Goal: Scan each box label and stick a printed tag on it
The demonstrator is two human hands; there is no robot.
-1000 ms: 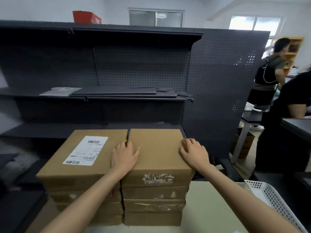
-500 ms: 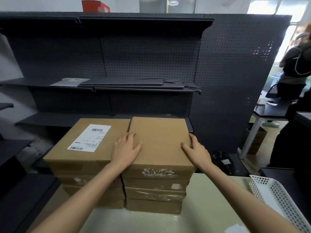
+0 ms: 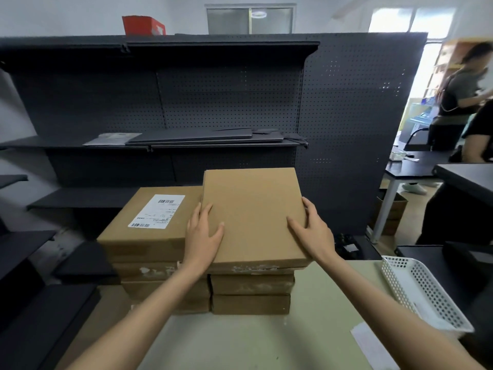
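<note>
Since a moment ago you are lifting the top box [image 3: 253,214] off the right of two stacks on the worktop [image 3: 240,340]; left hand [image 3: 203,236] and right hand [image 3: 313,231] are each keeping a grip on its side edges.
</note>
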